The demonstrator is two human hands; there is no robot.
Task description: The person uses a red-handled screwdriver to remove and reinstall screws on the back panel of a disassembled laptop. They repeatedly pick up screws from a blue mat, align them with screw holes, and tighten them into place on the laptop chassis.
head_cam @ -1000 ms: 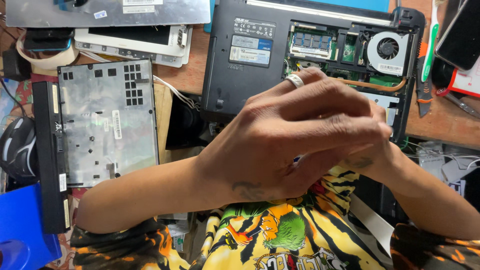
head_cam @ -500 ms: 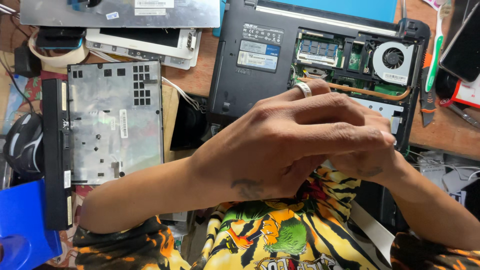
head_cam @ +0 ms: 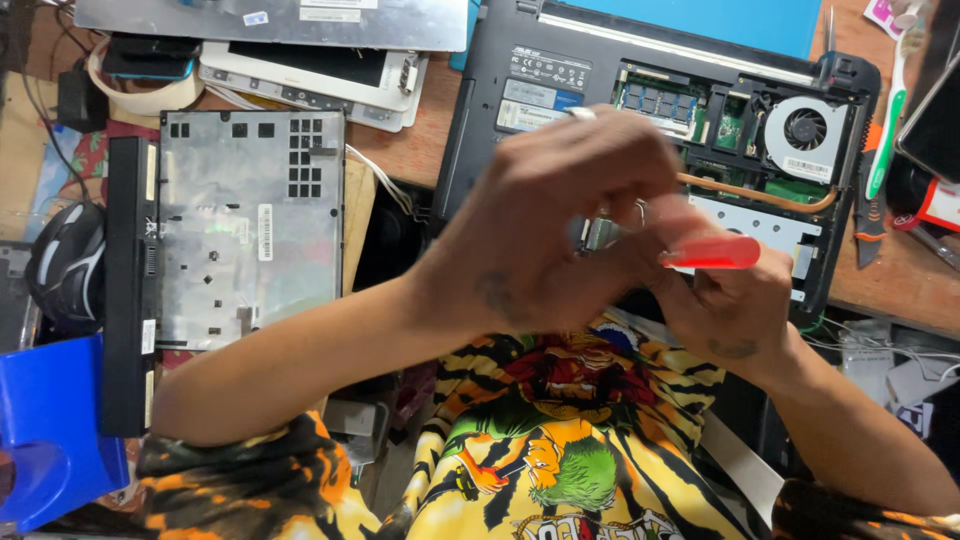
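Newly raised, right hand (head_cam: 735, 305) grips red-handled screwdriver (head_cam: 712, 252); left hand (head_cam: 545, 235) pinches small metal part (head_cam: 600, 232) above opened laptop (head_cam: 560, 80): best held steady, tip aligned.

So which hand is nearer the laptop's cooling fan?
Right. The right hand, holding the red-handled screwdriver, sits just below the cooling fan; the left hand is farther left.

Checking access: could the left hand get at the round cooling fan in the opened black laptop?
Probably yes: the cooling fan lies uncovered, beyond the left hand, nothing between them.
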